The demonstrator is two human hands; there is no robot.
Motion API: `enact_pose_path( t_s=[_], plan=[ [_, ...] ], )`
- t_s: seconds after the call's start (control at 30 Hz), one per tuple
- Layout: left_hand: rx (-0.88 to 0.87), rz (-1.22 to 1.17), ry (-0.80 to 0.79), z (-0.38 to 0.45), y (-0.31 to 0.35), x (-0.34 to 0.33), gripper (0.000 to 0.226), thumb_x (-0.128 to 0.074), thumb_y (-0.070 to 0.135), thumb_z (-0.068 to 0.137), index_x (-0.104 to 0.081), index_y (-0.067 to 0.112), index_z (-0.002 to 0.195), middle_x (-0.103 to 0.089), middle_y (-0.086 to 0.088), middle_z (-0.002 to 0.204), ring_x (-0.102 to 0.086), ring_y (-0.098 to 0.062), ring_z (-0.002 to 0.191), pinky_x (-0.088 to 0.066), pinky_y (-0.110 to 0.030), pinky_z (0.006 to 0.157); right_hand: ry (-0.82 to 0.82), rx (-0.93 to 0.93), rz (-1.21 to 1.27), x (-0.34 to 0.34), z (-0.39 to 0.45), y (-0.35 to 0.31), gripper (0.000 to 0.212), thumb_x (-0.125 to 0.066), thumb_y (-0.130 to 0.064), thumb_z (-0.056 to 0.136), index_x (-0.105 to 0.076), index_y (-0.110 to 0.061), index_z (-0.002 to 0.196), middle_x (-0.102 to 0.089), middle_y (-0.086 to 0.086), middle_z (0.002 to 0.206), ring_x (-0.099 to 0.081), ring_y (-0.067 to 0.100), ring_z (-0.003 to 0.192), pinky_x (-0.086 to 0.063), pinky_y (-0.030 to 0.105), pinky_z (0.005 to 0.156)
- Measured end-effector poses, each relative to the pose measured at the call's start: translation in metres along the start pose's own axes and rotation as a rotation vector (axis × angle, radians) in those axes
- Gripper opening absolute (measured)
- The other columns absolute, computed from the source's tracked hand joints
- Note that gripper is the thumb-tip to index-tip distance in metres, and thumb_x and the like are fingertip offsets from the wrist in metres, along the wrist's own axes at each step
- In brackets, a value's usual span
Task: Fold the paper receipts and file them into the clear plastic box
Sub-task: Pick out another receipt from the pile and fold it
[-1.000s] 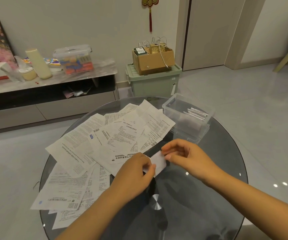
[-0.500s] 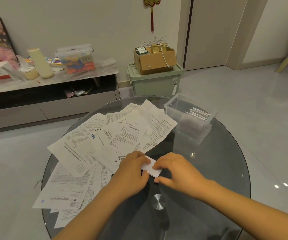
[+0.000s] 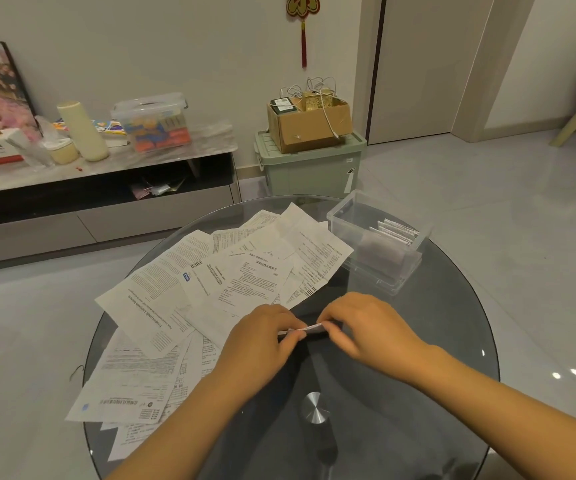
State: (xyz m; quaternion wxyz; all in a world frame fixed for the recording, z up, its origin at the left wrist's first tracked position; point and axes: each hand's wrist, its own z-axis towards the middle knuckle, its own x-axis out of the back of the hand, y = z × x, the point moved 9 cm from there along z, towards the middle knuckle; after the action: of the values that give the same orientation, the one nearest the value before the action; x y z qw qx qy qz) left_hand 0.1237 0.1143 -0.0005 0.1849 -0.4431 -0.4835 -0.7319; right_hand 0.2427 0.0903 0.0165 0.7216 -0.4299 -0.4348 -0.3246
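Thin white paper was the thing in hand: a small folded receipt (image 3: 309, 329) was held between both hands just above the glass table (image 3: 435, 341), near its middle. The left hand (image 3: 262, 344) pinched one end with curled fingertips, and the right hand (image 3: 366, 327) pinched the other end in the same way. Only the narrow edge of the slip showed between them, so I could not tell how many folds it had.

Such paper is very light and soft — it bends easily and would probably spring open if the crease is not pressed hard. It seemed best to hold it at the folded edge, with thumb and forefinger across the layers, so they stay together.

The clear plastic box (image 3: 348, 211) stood beyond the right hand, at the far right of the table, with a few folded slips (image 3: 397, 232) upright inside. A loose pile of open receipts (image 3: 210, 289) lay to the left — much work seemed to remain.
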Motion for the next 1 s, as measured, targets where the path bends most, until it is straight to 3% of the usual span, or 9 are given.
enact_pose_path(
  t_s=[0.17,0.37,0.43,0.6,0.73,0.8,0.9,1.0],
  plan=[
    [0.091,-0.094,0.077,0.0,0.0,0.013,0.012,-0.063,0.028,0.088,-0.074,0.031,0.091,-0.065,0.018,0.081,-0.059,-0.003,0.081,-0.046,-0.019,0.072,0.047,0.016,0.034,0.013,0.002,-0.005,0.015,-0.057,-0.029,0.089,-0.067,-0.018,0.088,-0.063,-0.004,0.085,-0.054,0.013,0.081,-0.048,0.027,0.068],
    [0.14,-0.23,0.201,0.007,0.007,0.035,0.017,-0.066,0.025,0.084,-0.067,0.038,0.073,-0.067,0.02,0.074,-0.058,0.003,0.076,-0.042,-0.007,0.065,0.084,-0.115,0.163,0.036,0.015,0.006,0.013,-0.06,-0.023,0.089,-0.069,-0.013,0.088,-0.066,0.0,0.09,-0.056,0.015,0.087,-0.047,0.031,0.08],
    [0.146,-0.188,0.209,0.012,0.01,0.04,0.012,-0.066,0.025,0.085,-0.07,0.032,0.076,-0.066,0.019,0.075,-0.058,0.001,0.074,-0.04,-0.006,0.064,0.073,-0.138,0.172,0.042,0.02,0.008,0.013,-0.061,-0.022,0.089,-0.07,-0.013,0.088,-0.067,0.0,0.093,-0.057,0.015,0.089,-0.046,0.027,0.08],
    [0.092,-0.063,0.211,0.034,0.022,0.054,0.01,-0.065,0.026,0.086,-0.074,0.024,0.082,-0.066,0.014,0.075,-0.058,-0.006,0.073,-0.044,-0.017,0.068,0.087,-0.188,0.19,0.054,0.029,0.017,0.013,-0.062,-0.018,0.088,-0.072,-0.011,0.09,-0.068,0.001,0.092,-0.057,0.014,0.084,-0.046,0.021,0.075],
    [0.009,-0.106,0.187,0.065,0.042,0.057,0.013,-0.066,0.025,0.086,-0.074,0.024,0.096,-0.07,0.011,0.088,-0.058,0.001,0.077,-0.041,-0.007,0.069,0.195,-0.227,0.167,0.076,0.033,0.039,0.012,-0.061,-0.017,0.089,-0.072,-0.012,0.089,-0.064,-0.004,0.083,-0.049,0.005,0.073,-0.034,0.005,0.066],
    [-0.022,-0.107,0.188,0.08,0.052,0.059,0.025,-0.066,0.028,0.086,-0.068,0.026,0.111,-0.067,0.011,0.094,-0.057,0.003,0.079,-0.044,-0.01,0.075,0.277,-0.254,0.143,0.09,0.034,0.051,0.012,-0.062,-0.018,0.088,-0.072,-0.013,0.09,-0.063,-0.005,0.081,-0.047,0.002,0.069,-0.034,0.007,0.067],
    [-0.073,-0.019,0.163,0.102,0.068,0.053,0.039,-0.06,0.035,0.09,-0.054,0.028,0.128,-0.061,0.012,0.107,-0.057,-0.003,0.093,-0.046,-0.022,0.086,0.44,-0.345,0.101,0.113,0.028,0.079,0.01,-0.063,-0.017,0.088,-0.071,-0.014,0.092,-0.065,-0.003,0.084,-0.053,0.01,0.074,-0.046,0.025,0.071],
    [-0.123,0.042,0.137,0.122,0.08,0.041,0.038,-0.053,0.036,0.093,-0.053,0.025,0.129,-0.061,0.009,0.116,-0.055,-0.009,0.105,-0.042,-0.024,0.094,0.595,-0.428,0.04,0.131,0.018,0.106,0.008,-0.062,-0.015,0.087,-0.069,-0.013,0.089,-0.066,0.0,0.082,-0.057,0.017,0.076,-0.047,0.031,0.068]
  ],
)
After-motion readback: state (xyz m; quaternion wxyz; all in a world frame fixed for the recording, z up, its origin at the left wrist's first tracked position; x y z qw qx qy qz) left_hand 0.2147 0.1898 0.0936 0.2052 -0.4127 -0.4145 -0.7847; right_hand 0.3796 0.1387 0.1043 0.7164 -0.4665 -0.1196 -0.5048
